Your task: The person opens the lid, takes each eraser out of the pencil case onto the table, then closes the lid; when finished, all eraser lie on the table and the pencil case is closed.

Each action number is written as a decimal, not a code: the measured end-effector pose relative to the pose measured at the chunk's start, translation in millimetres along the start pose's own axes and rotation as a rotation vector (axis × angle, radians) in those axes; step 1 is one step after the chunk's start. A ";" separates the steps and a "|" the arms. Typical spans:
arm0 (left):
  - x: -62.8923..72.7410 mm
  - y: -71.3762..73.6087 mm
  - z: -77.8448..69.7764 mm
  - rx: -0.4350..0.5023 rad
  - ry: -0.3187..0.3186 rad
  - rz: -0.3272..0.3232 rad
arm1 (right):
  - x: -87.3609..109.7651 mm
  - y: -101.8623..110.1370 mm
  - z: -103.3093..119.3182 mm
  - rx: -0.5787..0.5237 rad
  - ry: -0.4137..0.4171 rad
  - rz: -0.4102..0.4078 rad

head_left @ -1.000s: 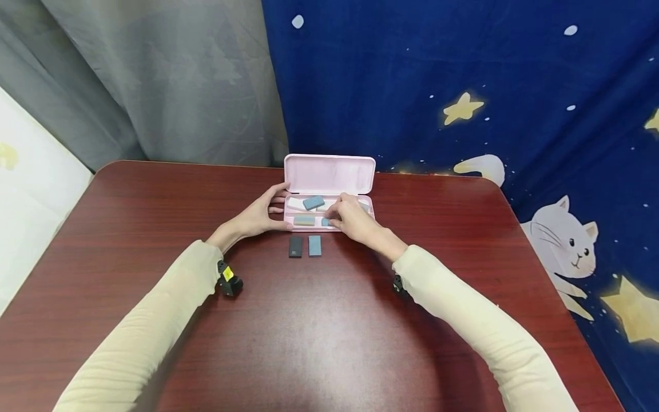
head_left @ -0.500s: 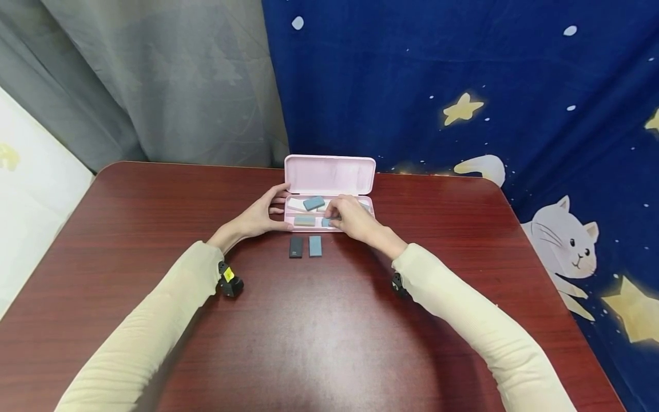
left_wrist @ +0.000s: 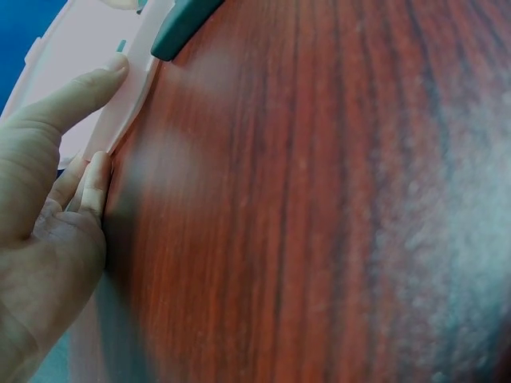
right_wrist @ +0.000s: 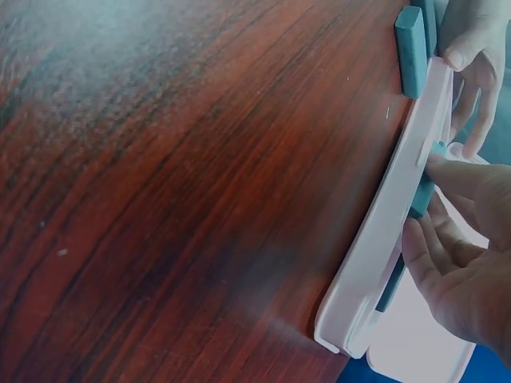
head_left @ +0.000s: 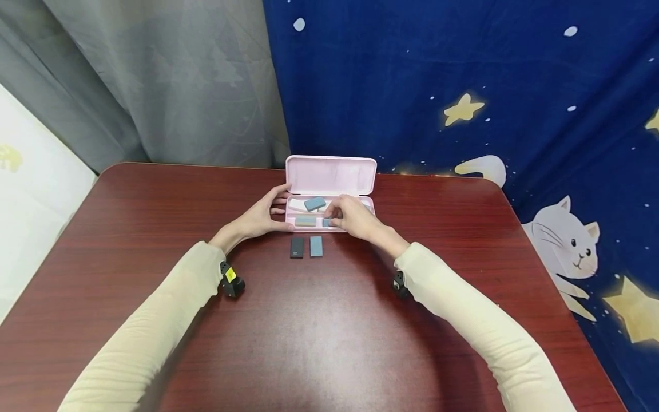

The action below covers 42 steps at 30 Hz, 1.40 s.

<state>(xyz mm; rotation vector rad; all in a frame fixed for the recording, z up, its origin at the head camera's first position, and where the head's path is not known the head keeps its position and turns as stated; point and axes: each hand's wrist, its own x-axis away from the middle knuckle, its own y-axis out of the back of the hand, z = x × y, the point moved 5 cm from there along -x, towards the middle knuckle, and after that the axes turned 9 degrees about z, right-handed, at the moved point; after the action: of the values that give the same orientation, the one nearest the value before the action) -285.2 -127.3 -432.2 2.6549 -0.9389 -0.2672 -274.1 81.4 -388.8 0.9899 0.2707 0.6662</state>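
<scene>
A pink pencil case (head_left: 331, 176) lies near the table's far edge with its lid raised. My left hand (head_left: 259, 217) holds its left end, thumb on the front corner and fingers spread up toward the hinge. Over the front compartment, my right hand (head_left: 355, 219) pinches a small blue-grey rectangular block (right_wrist: 421, 198) between thumb and fingers; the hand partly hides it in the head view. Left of it in that compartment lies a two-tone blue and beige block (head_left: 306, 222). Another blue-grey block (head_left: 314, 203) rests tilted on white pieces in the back compartment.
In front of the case, a black block (head_left: 297, 247) and a blue-grey block (head_left: 316, 246) lie side by side on the dark red wooden table (head_left: 309, 343). Behind the table hang a grey curtain (head_left: 206, 86) and a blue curtain (head_left: 370, 86).
</scene>
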 end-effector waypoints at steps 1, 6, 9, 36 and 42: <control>0.2 0.2 -0.4 0.002 0.001 -0.001 | 0.2 0.3 -0.4 -0.025 -0.008 -0.003; -0.6 0.1 -0.9 -0.001 0.004 0.000 | 2.1 5.6 -2.5 -0.108 -0.016 -0.067; -0.9 -0.1 -0.5 -0.010 0.003 0.001 | 3.4 12.5 -4.6 -0.162 -0.013 -0.121; 0.0 0.5 0.5 -0.003 0.008 -0.002 | 31.1 4.2 -19.1 -0.859 -0.176 -0.147; -0.4 0.0 1.6 -0.009 0.017 -0.002 | 39.5 -7.7 -13.8 -0.933 -0.186 -0.119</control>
<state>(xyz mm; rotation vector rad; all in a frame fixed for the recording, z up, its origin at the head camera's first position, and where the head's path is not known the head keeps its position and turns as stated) -286.0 -127.4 -433.7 2.6462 -0.9273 -0.2484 -247.5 112.8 -399.5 0.1325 -0.1502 0.4979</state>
